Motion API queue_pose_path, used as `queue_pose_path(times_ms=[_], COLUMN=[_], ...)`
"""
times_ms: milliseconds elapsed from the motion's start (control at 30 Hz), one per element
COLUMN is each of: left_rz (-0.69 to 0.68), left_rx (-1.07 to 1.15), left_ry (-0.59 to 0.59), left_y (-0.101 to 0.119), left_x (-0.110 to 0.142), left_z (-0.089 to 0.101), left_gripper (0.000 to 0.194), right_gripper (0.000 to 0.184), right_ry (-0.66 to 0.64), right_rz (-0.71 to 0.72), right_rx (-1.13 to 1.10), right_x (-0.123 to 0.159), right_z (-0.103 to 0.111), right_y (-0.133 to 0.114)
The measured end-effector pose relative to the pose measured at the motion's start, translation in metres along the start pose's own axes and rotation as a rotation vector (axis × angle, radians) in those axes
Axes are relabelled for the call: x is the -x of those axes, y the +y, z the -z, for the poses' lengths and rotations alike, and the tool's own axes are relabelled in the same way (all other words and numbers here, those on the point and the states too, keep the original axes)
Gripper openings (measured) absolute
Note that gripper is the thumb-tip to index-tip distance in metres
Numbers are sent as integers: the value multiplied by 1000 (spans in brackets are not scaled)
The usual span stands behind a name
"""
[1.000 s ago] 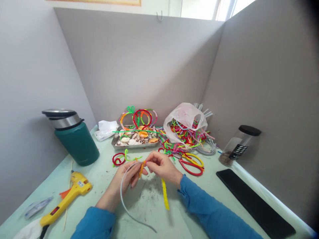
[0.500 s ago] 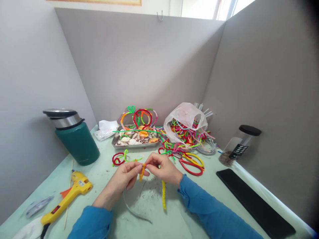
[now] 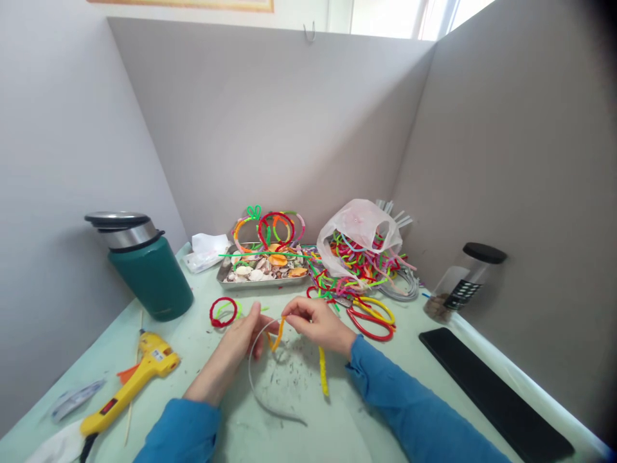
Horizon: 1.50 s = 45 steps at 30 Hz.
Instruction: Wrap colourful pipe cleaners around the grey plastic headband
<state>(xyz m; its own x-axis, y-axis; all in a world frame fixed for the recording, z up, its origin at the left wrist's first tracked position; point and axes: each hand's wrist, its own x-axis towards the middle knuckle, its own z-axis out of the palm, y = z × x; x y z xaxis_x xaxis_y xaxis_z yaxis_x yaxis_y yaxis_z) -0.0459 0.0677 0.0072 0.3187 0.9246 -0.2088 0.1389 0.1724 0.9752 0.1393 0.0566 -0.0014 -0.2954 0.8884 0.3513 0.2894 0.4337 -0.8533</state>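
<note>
My left hand (image 3: 241, 344) is closed on the top of a thin grey curved hoop (image 3: 258, 392) that arcs down to the table. An orange-yellow pipe cleaner (image 3: 322, 372) is wound onto the hoop by my fingertips, and its free end hangs down to the right. My right hand (image 3: 318, 325) pinches that pipe cleaner close to the hoop. Both hands meet at the middle of the pale green table (image 3: 385, 360). Small dark fluff bits lie under them.
Left: a green flask (image 3: 147, 273) and a yellow glue gun (image 3: 130, 382). Behind the hands: a red ring (image 3: 222, 312), a metal tray of shells (image 3: 263, 270), a bag and pile of coloured pipe cleaners (image 3: 359, 254). Right: a jar (image 3: 460, 280) and a black slab (image 3: 491, 389).
The grey hoop swung down and back up as both hands turned it while winding the orange pipe cleaner. The red ring with green piece shifted slightly left.
</note>
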Motion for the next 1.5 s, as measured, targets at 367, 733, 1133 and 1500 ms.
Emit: queue_pose_path(times_ms=[367, 733, 1133, 1500], left_rz=[-201, -341, -440, -275], left_rx=[-204, -258, -232, -118], left_ry=[195, -49, 84, 213], left_y=[0, 0, -4, -1], left_x=[-5, 9, 7, 7], left_z=[15, -6, -7, -18], left_gripper=[33, 16, 19, 25], right_gripper=[11, 13, 14, 8], right_ry=[24, -131, -139, -96], right_rz=[-191, -396, -397, -413], right_rx=[-498, -722, -662, -633], right_x=[-4, -2, -1, -2], right_z=[6, -4, -8, -23], right_y=[-6, -11, -12, 1])
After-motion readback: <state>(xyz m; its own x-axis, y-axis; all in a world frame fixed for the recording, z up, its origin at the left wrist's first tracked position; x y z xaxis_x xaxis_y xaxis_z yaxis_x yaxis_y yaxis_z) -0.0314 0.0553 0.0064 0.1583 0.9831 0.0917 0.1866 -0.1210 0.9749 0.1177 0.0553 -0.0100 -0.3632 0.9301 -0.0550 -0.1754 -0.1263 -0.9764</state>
